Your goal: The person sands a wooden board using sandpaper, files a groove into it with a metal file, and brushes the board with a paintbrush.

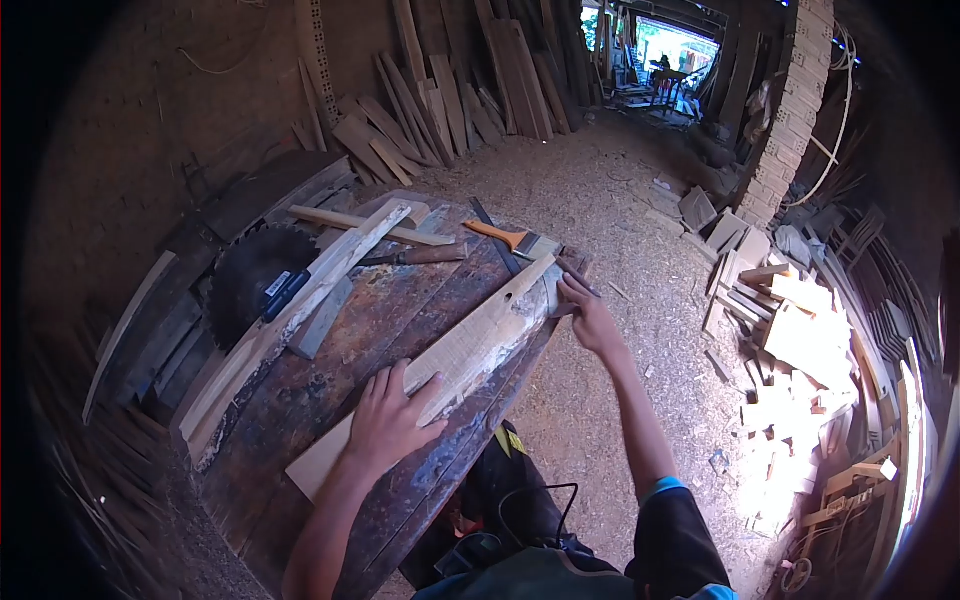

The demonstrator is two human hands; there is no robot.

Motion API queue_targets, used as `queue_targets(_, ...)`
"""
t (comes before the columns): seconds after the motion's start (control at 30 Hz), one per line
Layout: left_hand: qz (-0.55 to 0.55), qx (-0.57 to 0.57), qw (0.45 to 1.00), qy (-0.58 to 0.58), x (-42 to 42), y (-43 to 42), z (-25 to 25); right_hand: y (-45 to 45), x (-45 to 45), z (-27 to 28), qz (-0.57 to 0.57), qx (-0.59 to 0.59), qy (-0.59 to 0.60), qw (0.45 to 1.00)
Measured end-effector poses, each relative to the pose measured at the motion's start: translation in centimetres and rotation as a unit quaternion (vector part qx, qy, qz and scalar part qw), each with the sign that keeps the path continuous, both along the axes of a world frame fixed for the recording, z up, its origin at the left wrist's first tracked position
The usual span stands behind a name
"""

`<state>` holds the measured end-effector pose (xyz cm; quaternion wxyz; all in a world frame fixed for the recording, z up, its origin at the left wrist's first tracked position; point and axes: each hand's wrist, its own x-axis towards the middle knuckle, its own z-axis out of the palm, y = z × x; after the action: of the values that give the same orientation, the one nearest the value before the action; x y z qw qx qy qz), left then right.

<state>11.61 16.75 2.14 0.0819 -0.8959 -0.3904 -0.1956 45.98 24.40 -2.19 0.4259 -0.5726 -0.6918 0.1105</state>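
A pale wooden board (462, 362) with a small dark knot lies slantwise on the stained workbench (350, 400). My left hand (392, 418) rests on the board's nearer half, its fingers apart and spread over the wood. At the far right end of the board is my right hand (582, 308), its fingers closed round a thin dark tool (577, 278) that looks like a pencil. Just beyond that end lie an orange-handled brush (505, 236) and a dark metal ruler (490, 222).
Left of the board are a long rough plank (290, 310), a circular saw blade (255, 280) and a wooden-handled tool (430, 255). Boards (450, 105) lean on the back wall. Offcuts (800, 330) are piled at right, beyond the floor strewn with shavings (610, 420).
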Motion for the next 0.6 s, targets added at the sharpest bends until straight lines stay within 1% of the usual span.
queue_targets(0.07,0.009,-0.025,0.999,-0.019,-0.2,0.4,-0.3,-0.4,1.4,1.0,0.085,-0.022,0.110,0.990)
queue_targets(0.1,0.013,-0.040,0.999,-0.029,-0.2,0.5,-0.5,-1.8,0.9,2.9,0.076,-0.010,0.127,0.989)
queue_targets(0.2,0.022,-0.083,0.996,-0.035,-0.5,0.8,-0.5,-2.4,2.3,2.5,0.101,-0.065,0.219,0.968)
queue_targets(0.23,0.017,-0.097,0.994,-0.041,-0.6,0.9,-0.6,-2.3,2.8,1.9,0.076,-0.074,0.195,0.975)
queue_targets(0.33,0.001,-0.127,0.991,-0.050,-1.4,0.9,-0.6,-2.8,5.2,0.7,0.022,-0.192,0.185,0.963)
queue_targets(0.37,-0.005,-0.128,0.991,-0.048,-1.8,0.8,-0.4,-2.5,6.5,-0.7,0.041,-0.202,0.242,0.948)
queue_targets(0.4,-0.009,-0.131,0.990,-0.045,-2.1,0.7,-0.4,-3.2,6.8,0.0,0.044,-0.202,0.250,0.946)
queue_targets(0.47,-0.019,-0.172,0.983,-0.069,-3.1,0.9,-0.6,-4.5,6.9,2.8,0.054,-0.204,0.268,0.940)
queue_targets(0.53,-0.022,-0.204,0.975,-0.085,-4.0,1.0,-0.7,-3.5,8.6,2.0,0.011,-0.188,0.311,0.932)
queue_targets(0.57,-0.022,-0.215,0.972,-0.088,-4.3,1.1,-0.7,-3.5,9.0,2.1,-0.001,-0.216,0.328,0.920)
queue_targets(0.6,-0.023,-0.225,0.970,-0.092,-4.5,1.2,-0.6,-3.3,9.4,1.6,0.004,-0.208,0.344,0.916)
